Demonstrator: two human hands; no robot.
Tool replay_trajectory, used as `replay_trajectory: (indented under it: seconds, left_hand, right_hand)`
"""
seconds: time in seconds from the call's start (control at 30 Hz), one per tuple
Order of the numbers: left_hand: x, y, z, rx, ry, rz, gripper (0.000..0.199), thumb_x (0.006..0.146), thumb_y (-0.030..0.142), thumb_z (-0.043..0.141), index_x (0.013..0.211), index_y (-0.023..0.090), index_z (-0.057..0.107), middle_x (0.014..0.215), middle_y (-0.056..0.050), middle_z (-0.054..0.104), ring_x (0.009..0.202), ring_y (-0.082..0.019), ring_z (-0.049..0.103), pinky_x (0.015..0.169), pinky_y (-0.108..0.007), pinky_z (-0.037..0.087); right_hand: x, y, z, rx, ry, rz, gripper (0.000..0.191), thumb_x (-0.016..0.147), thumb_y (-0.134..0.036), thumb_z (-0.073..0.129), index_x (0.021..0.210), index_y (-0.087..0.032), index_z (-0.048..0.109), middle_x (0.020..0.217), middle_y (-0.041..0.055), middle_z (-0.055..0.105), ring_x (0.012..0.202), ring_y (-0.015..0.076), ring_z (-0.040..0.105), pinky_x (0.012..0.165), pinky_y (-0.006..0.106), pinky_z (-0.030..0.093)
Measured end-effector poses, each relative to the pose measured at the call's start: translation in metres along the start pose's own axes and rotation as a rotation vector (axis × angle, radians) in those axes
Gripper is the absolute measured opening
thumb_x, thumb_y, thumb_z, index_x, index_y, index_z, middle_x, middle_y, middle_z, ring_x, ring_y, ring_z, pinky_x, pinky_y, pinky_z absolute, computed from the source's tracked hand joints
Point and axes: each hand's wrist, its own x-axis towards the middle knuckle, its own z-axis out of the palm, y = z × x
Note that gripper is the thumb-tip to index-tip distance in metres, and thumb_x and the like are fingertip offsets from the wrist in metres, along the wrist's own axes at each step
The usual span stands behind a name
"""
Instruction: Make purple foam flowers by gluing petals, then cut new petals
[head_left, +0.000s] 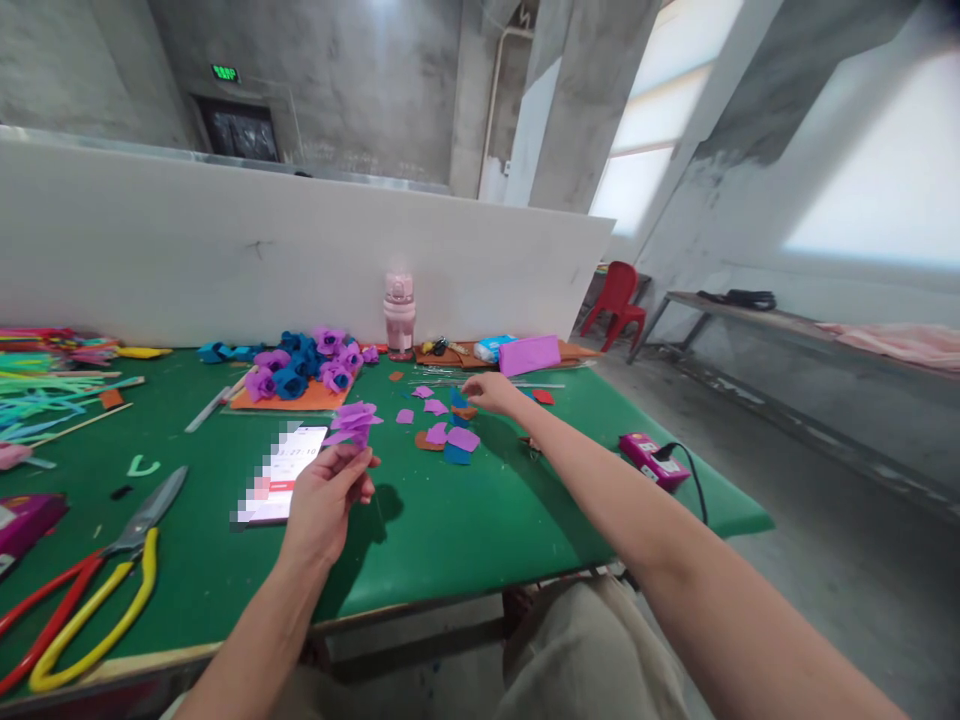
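Observation:
My left hand point(341, 485) is closed round the base of a purple paper flower point(355, 424), held upright above the green table point(480, 520), just right of a lit phone point(289, 470). My right hand point(486, 392) reaches over the table's middle, its fingers bent down at blue and brown paper pieces point(463, 411). Whether it grips one is too small to tell. Purple petal-shaped pieces point(463, 439) lie scattered between the two hands, some overlapping brown and blue ones.
Large scissors point(139, 530) lie at the left. Behind stand finished purple and blue flowers point(300, 365) and a pink bottle point(400, 315). A purple folded paper point(529, 354) lies at the back. At the right is a purple box point(652, 460) with a black cable.

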Motion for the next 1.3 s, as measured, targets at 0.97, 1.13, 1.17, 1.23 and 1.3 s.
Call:
replay_trajectory:
  seconds: [0.97, 1.13, 1.17, 1.23, 1.3]
  left_hand:
    - [-0.007, 0.002, 0.003, 0.176, 0.035, 0.171, 0.017, 0.066, 0.029, 0.073, 0.076, 0.017, 0.068, 0.056, 0.001, 0.061, 0.046, -0.01, 0.05, 0.047, -0.022, 0.041]
    - [-0.013, 0.006, 0.006, 0.26, 0.086, 0.363, 0.016, 0.061, 0.029, 0.074, 0.071, 0.017, 0.07, 0.058, 0.001, 0.063, 0.059, -0.014, 0.056, 0.055, -0.023, 0.045]
    - [-0.014, 0.005, 0.006, 0.265, 0.08, 0.38, 0.018, 0.061, 0.03, 0.074, 0.072, 0.017, 0.07, 0.06, 0.001, 0.064, 0.06, -0.014, 0.056, 0.055, -0.023, 0.045]
    - [-0.014, 0.002, 0.005, 0.291, 0.067, 0.422, 0.018, 0.061, 0.03, 0.073, 0.073, 0.016, 0.071, 0.06, 0.001, 0.064, 0.059, -0.014, 0.055, 0.054, -0.022, 0.045]
    - [-0.014, -0.002, 0.004, 0.324, 0.059, 0.466, 0.017, 0.061, 0.028, 0.074, 0.072, 0.016, 0.072, 0.061, 0.001, 0.065, 0.059, -0.014, 0.055, 0.054, -0.022, 0.045]
  right_hand:
    - [-0.085, -0.08, 0.004, 0.515, 0.163, -0.213, 0.022, 0.086, -0.03, 0.049, 0.093, -0.019, 0.066, 0.09, 0.0023, 0.069, 0.079, 0.0139, 0.062, 0.071, 0.022, 0.045]
    - [-0.114, -0.118, 0.028, 1.07, 0.227, -0.178, 0.021, 0.083, -0.036, 0.053, 0.084, -0.019, 0.065, 0.079, 0.0041, 0.067, 0.071, 0.0145, 0.059, 0.066, 0.025, 0.046]
    - [-0.117, -0.123, 0.032, 1.164, 0.206, -0.179, 0.023, 0.081, -0.039, 0.055, 0.081, -0.018, 0.065, 0.076, 0.0035, 0.066, 0.067, 0.0138, 0.058, 0.063, 0.025, 0.046]
    - [-0.121, -0.13, 0.037, 1.359, 0.145, -0.16, 0.025, 0.079, -0.043, 0.059, 0.078, -0.018, 0.065, 0.071, 0.0019, 0.064, 0.063, 0.0122, 0.055, 0.062, 0.025, 0.044]
    - [-0.124, -0.135, 0.037, 1.548, 0.076, -0.115, 0.028, 0.077, -0.046, 0.061, 0.077, -0.018, 0.064, 0.068, 0.0006, 0.062, 0.061, 0.0108, 0.054, 0.062, 0.024, 0.043]
